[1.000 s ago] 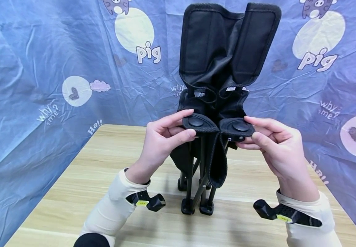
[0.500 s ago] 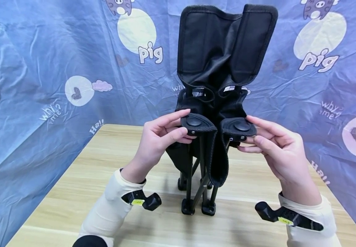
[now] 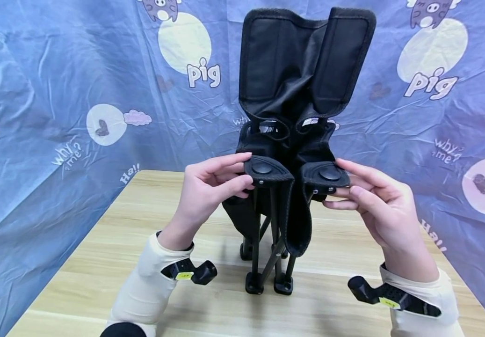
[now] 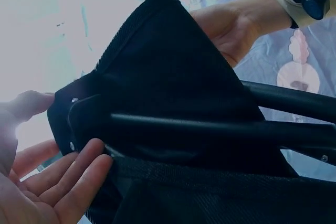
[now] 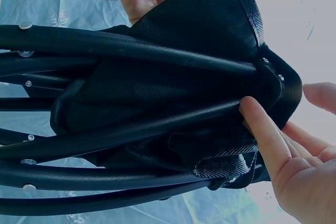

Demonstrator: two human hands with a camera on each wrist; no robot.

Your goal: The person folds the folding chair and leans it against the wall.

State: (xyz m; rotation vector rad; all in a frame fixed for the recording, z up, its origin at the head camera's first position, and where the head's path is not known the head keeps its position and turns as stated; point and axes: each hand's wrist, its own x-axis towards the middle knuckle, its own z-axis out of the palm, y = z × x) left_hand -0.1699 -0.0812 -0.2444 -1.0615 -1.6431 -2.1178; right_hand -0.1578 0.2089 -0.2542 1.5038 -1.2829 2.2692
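Note:
A small black folding chair stands half folded on the table in the head view, its backrest upright and its fabric seat sagging between the front corners. My left hand pinches the left corner at its outer edge, index finger on top and thumb at the front. On the other side, my right hand holds the right corner between index finger and thumb. The wrist views show the underside: dark frame tubes run into the corner pockets, and fingers of the right hand lie beneath one.
Crossed legs end in black feet on the wooden table. A blue printed cloth hangs behind and along both sides. Each wrist carries a black camera, and the sleeves are cream.
The left hand has shifted left toward the outer edge of its corner. The two seat corners stand slightly farther apart, while the right hand has moved only a little to the right.

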